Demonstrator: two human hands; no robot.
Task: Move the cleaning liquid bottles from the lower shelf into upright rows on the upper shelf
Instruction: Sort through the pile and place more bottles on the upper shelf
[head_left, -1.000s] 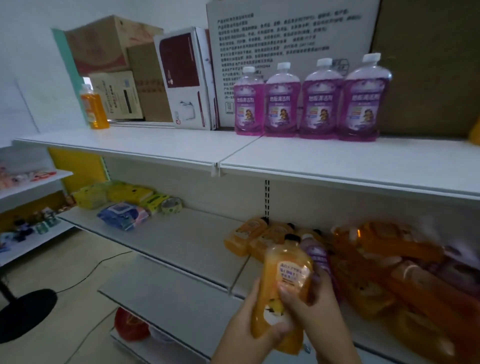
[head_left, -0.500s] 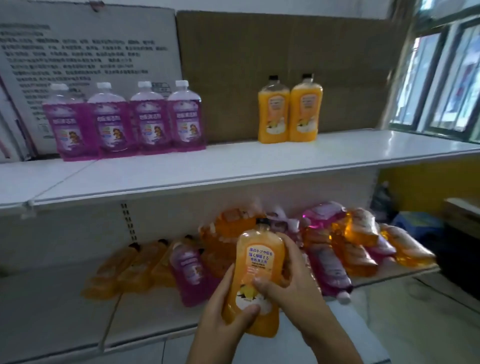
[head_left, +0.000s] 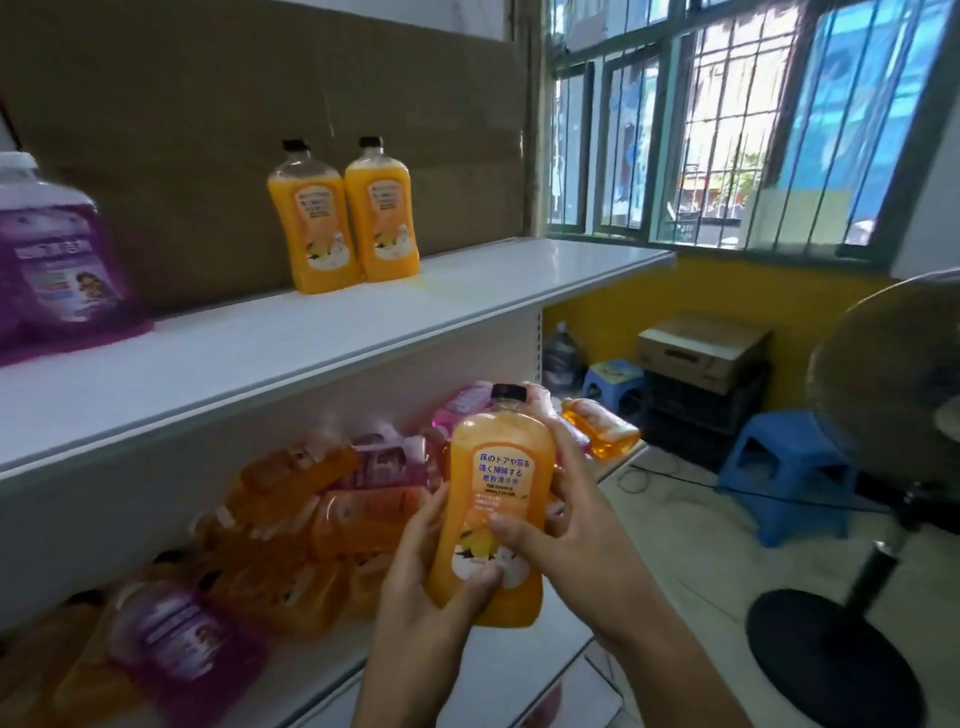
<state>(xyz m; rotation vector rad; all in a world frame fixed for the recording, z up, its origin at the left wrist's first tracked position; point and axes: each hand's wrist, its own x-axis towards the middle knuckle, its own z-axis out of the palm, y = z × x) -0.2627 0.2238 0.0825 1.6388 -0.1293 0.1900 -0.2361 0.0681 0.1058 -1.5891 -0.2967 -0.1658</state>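
Orange plastic cleaning-liquid bottle with a black cap (head_left: 493, 514), held upright at lower centre of the frame in front of the lower shelf (head_left: 483, 670), label facing the camera. Left hand (head_left: 415, 597) grips its lower left side, thumb pressed across the base of the label; right hand (head_left: 566, 530) grips the right side, its fingers (head_left: 563, 447) curled round the far edge and thumb on the label. On the white upper shelf (head_left: 291, 348), at upper centre, two matching orange bottles (head_left: 343, 213) stand upright, touching side by side against a brown cardboard backing (head_left: 208, 130). One purple bottle with a white cap (head_left: 52, 260) stands upright at the left edge. Behind the hands, a blurred heap of orange and purple bottles (head_left: 291, 525) lies on the lower shelf. At right: blue plastic stool (head_left: 789, 473), pedestal fan (head_left: 893, 415), barred window (head_left: 727, 119).
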